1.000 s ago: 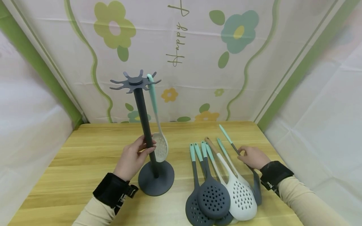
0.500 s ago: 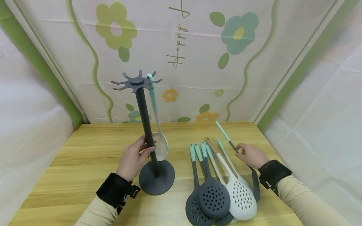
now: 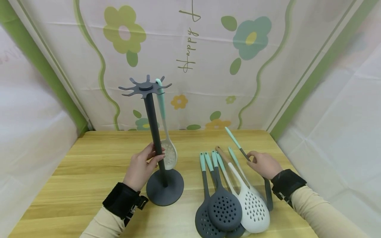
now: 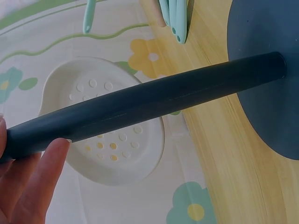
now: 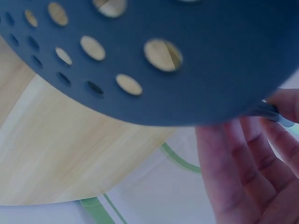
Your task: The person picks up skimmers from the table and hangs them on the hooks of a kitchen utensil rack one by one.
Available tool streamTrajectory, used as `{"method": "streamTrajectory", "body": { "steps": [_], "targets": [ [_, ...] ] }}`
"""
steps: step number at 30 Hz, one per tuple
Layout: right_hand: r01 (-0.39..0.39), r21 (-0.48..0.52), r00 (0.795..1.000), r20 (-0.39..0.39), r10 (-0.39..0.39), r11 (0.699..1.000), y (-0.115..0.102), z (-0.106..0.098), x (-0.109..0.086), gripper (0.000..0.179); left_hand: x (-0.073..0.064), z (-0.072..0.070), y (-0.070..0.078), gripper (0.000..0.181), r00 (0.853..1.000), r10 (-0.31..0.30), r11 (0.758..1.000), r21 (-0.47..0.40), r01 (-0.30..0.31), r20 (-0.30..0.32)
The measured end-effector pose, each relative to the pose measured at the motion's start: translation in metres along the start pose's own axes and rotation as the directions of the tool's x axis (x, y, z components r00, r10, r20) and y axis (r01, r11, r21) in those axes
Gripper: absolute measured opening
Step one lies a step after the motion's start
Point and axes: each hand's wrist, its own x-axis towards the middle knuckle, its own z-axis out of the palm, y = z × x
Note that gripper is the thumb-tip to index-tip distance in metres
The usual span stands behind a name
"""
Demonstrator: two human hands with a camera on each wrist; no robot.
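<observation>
My left hand (image 3: 140,169) grips the pole of a dark grey utensil stand (image 3: 152,127) partway up, fingers and thumb around it. The stand has a round base and a star of hooks on top. From one hook hangs a white slotted spoon (image 3: 169,153) with a mint handle, behind the pole. At the right, my right hand (image 3: 264,164) pinches the shaft of a dark grey skimmer (image 3: 233,137) with a mint handle pointing away. Its head appears edge-on beside the wrist; in the right wrist view the perforated head (image 5: 210,70) fills the top and hides part of the fingers.
Several utensils lie overlapped between the stand and my right hand, among them a grey skimmer (image 3: 225,208) and a white skimmer (image 3: 254,210) with a wooden-coloured handle end. A flowered cloth (image 3: 205,89) stands behind the wooden table (image 3: 98,175), with white cloth walls at both sides.
My right hand has shifted slightly left with the skimmer, its handle tip swinging left and away. My left hand stays on the pole; the view tilts slightly.
</observation>
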Motion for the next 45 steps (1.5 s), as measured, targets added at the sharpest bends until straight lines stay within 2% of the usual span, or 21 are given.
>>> {"method": "streamTrajectory", "body": {
  "steps": [10, 26, 45],
  "targets": [
    [0.021, -0.045, 0.999, -0.05, -0.023, 0.999, 0.001, 0.0, 0.004, 0.03, 0.0, 0.0, 0.001, 0.041, 1.0, -0.006, 1.0, 0.022, 0.006, -0.007],
    [0.028, -0.056, 0.999, -0.016, -0.028, 0.998, -0.014, -0.013, 0.006, 0.032, 0.001, 0.001, 0.001, 0.038, 1.0, -0.001, 1.0, 0.011, 0.001, -0.011],
    [0.093, -0.081, 0.994, -0.045, -0.097, 0.992, -0.025, -0.015, 0.01, 0.029, 0.0, 0.002, -0.002, 0.038, 1.0, 0.018, 1.0, 0.021, -0.018, -0.019]
  ]
}}
